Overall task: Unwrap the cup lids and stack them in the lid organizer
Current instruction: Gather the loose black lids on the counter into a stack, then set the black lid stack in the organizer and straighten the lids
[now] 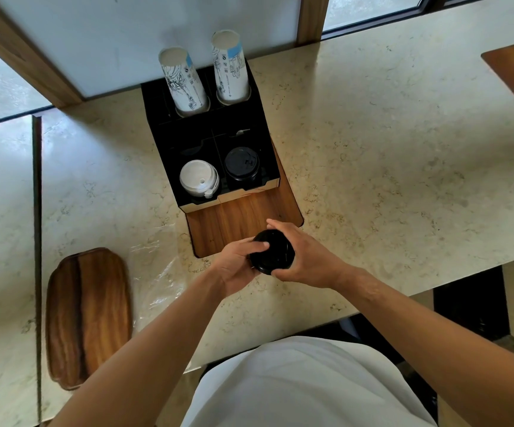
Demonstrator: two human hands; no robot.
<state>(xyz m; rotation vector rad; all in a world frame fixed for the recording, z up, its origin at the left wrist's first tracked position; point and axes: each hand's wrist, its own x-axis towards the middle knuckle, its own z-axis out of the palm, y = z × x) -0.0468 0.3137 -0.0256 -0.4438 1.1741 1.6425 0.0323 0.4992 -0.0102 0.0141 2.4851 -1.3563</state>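
Two hands on the black lids

Both hands meet over the near edge of the counter (372,149), and between them sits a short stack of black lids (272,251), top faces turned up and slightly toward the camera. How many lids it holds is hard to tell. The left hand (237,266) cups the stack from the left, thumb laid across the top. The right hand (302,257) wraps it from the right, fingers curled round the far rim. The stack's axis tilts a little away from upright; it hovers just off the near corner of the wooden tray (243,223).

Further back on that tray stands the organizer (163,149), black, its long axis running away from the person. Its front-left bay holds white lids (198,177), the front-right bay more black ones (242,164), and two cup stacks (185,81) rise tilted from the back bays.

Left of the hands, clear wrap (157,272) lies crumpled on the stone, and beyond it a wooden board (88,315) sits close to the counter's seam. Right of the organizer the counter runs bare.
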